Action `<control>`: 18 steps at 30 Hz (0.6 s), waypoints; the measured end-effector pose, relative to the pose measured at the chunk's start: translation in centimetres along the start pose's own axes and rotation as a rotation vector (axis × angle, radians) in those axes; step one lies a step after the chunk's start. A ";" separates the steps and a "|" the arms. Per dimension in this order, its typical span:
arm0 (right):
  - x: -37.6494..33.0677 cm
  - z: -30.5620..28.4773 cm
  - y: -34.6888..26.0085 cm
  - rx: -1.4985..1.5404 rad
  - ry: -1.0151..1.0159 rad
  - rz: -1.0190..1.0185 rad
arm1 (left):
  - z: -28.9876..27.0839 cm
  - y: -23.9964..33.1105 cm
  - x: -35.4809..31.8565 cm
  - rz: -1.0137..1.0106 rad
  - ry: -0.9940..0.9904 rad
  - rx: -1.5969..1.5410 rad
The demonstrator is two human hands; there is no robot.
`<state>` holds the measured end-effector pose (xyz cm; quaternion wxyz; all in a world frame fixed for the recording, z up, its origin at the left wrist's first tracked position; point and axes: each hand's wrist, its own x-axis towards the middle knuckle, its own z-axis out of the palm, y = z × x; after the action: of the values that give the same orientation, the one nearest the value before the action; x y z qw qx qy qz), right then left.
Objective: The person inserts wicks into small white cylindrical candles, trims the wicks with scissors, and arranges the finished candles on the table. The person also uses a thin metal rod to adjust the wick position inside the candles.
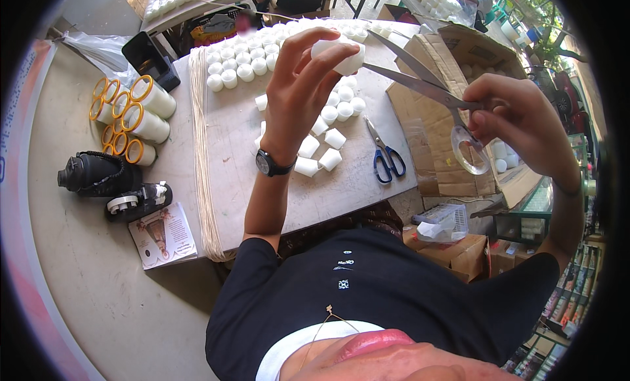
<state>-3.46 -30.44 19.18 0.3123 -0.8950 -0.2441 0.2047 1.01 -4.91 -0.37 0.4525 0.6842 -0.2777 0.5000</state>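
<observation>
Raised over the table, my left hand grips a small white candle between its fingers; a black watch is on that wrist. My right hand has its fingers in the clear handles of a pair of scissors. The scissors' blades are spread, with their tips beside the candle; whether they touch it or a wick, I cannot tell. Below lie several loose white candles, some tipped on their sides. A second pair of scissors with blue handles rests on the table to their right.
Rows of white candles fill the far tabletop. A long bundle of pale cords runs along the left. Beyond it stand gold-rimmed jars, a black bottle, a tape dispenser and a leaflet. A cardboard box sits right.
</observation>
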 end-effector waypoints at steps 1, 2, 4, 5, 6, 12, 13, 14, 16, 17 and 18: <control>0.1 0.0 0.1 -0.004 -0.010 -0.011 | 0.1 0.0 -0.1 -0.004 -0.005 -0.004; 0.3 -0.1 0.2 -0.008 -0.021 -0.022 | 0.1 0.1 -0.1 -0.009 -0.011 -0.008; 0.5 -0.1 0.4 0.019 -0.022 -0.005 | 0.1 0.1 -0.2 -0.019 -0.022 -0.003; 0.5 0.0 0.4 0.052 -0.012 0.023 | 0.1 0.0 -0.2 -0.025 -0.029 0.006; 0.5 0.0 0.5 0.084 -0.001 0.053 | 0.1 0.0 -0.2 -0.029 -0.035 0.012; 1.2 -0.6 1.7 0.168 -0.089 0.029 | 0.4 -2.0 -0.6 -0.116 -0.071 -0.084; 1.2 -0.7 2.3 0.217 -0.085 0.042 | 0.5 -1.9 -0.5 -0.147 -0.050 -0.124; 1.1 -0.9 3.3 0.266 -0.082 0.055 | 0.7 -1.7 -0.4 -0.177 -0.029 -0.165; 0.6 -1.6 4.3 0.388 -0.047 0.053 | 0.5 -2.1 -0.4 -0.211 -0.012 -0.183; 0.0 -1.9 4.4 0.460 -0.011 0.041 | 0.3 -2.8 -0.5 -0.213 -0.015 -0.166; -0.7 -2.2 4.7 0.535 0.026 0.030 | 0.1 -3.4 -0.6 -0.214 -0.021 -0.149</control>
<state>-1.42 -35.04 17.85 0.5378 -0.7867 -0.1640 0.2550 3.66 -3.59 -2.12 0.5500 0.6797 -0.2441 0.4195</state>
